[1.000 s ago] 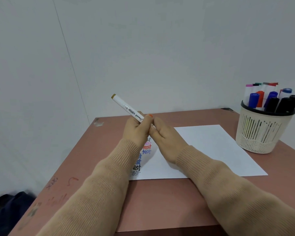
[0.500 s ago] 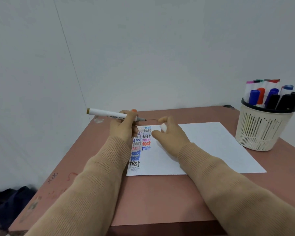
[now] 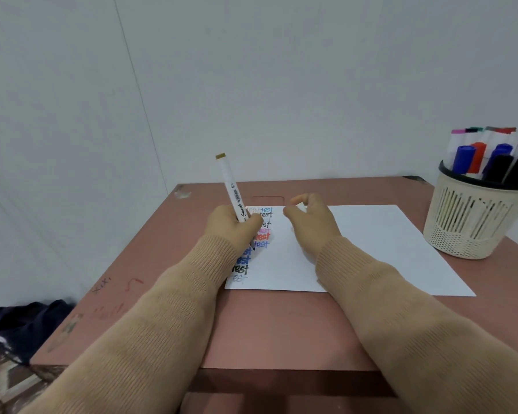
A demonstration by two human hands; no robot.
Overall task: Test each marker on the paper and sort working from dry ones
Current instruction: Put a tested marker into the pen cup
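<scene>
So the left hand has its fingers wrapped tight round the white marker, nearly upright with its tip down on the paper by the "test" scribbles, while the right hand rests on the sheet, fingers curled, pinching the white cap.

Paper, far-left corner: I read "test" handwritten over and over in two columns running toward the near edge. Grey and blue at the far end, then black, pink, red, blue, heavier blue, black, and a faint grey one nearest. Several are partly covered.

Marker, barrel: black script, perhaps "Smooth". The small print beyond it is illegible.

Table, near-left edge: faded scrawls, unreadable.
</scene>
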